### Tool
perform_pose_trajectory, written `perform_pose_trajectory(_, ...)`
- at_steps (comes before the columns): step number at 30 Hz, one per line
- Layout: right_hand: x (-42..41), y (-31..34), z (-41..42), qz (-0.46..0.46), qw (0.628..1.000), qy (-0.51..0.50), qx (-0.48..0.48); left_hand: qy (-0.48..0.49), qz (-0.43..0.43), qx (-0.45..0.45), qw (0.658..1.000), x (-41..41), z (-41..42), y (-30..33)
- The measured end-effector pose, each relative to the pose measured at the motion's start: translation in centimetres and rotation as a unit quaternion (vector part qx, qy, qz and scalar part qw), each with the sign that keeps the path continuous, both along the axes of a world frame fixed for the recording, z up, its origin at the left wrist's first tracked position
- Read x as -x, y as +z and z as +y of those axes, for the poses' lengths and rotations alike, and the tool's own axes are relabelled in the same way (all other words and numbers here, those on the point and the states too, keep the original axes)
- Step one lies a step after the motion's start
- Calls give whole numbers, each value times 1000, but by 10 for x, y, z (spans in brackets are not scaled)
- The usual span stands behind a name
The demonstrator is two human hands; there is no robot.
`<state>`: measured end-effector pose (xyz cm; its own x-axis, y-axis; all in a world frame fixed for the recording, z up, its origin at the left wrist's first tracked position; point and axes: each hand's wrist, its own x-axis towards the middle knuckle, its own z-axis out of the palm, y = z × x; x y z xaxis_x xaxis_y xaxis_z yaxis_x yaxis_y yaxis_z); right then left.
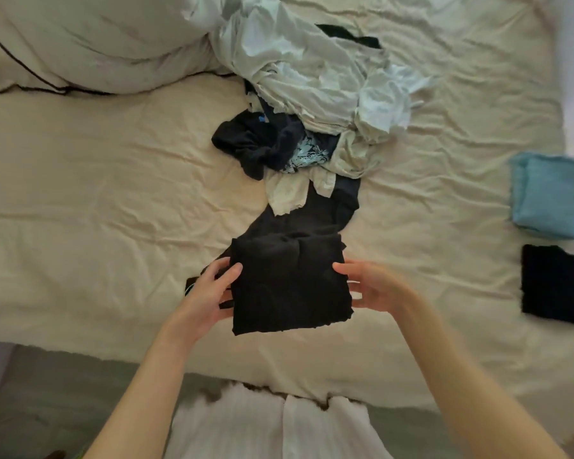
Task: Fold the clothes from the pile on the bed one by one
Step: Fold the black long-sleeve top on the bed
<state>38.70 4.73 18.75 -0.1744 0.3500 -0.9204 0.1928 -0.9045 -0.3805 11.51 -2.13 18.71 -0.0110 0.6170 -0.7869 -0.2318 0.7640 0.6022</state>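
Both hands, left hand [209,293] and right hand [371,286], grip the folded black garment [289,286] by its sides; next it likely joins the folded stack [552,283] at right.

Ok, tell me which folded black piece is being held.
The black piece in the middle, gripped between left hand and right hand. The other black one lies alone at right, below the blue one.

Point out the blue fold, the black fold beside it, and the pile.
blue fold [547,197], head view, top face
black fold [552,283], head view, centre
pile [315,77], head view, white cloth
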Motion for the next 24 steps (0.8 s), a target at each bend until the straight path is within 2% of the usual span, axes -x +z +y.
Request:
perform_pose_trajectory(6, -125, 47, -106, 1, 995, -82, -50, -88, 34, -30, 995, -125, -51, 35)
perform_pose_trajectory(13, -280, 102, -214, -36, 981, -172, -84, -209, -21, -40, 977, -279, -101, 83)
perform_pose_trajectory(20, -383, 113, -257, -89, 961, -248, -89, -280, -53, -14, 958, -398, -106, 88)
perform_pose_trajectory(24, -440, 102, -245, -107, 960, -250, -65, -290, -76, 27, 954, -455, -91, 71)
